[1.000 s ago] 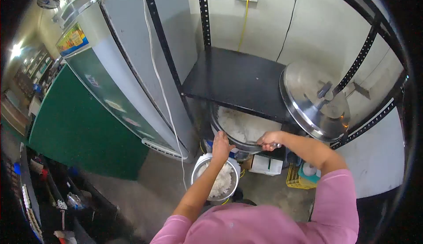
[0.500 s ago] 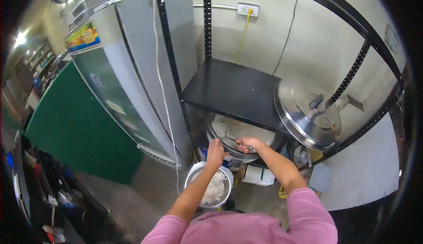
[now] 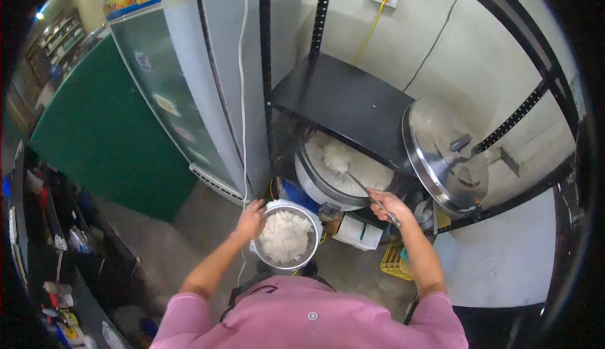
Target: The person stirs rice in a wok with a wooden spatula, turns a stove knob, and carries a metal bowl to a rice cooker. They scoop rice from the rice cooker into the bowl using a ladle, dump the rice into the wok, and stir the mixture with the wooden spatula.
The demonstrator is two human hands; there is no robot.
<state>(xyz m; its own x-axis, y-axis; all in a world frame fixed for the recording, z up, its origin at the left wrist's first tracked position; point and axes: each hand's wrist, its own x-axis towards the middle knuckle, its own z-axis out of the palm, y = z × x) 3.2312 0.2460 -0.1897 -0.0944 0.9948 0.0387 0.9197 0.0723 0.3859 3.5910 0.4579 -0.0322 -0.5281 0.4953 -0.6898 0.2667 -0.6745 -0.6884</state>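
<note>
My right hand is closed around the handle of a long metal serving spoon. The spoon's head carries a heap of white rice over the large rice cooker, which stands open under the shelf with more rice inside. At the upper left rim of a round metal pot is my left hand, its fingers bent at the edge; their undersides are hidden. A mound of cooked rice lies in this pot, just in front of my body.
A black metal shelf overhangs the cooker's back. A big steel lid leans at its right end. A glass-door fridge with a hanging white cord stands left. A yellow crate and white box sit on the floor.
My left hand has moved from beside the cooker down to the pot's rim. My right hand has drawn back rightward, and the spoon now shows loaded with rice. The view has tilted down.
</note>
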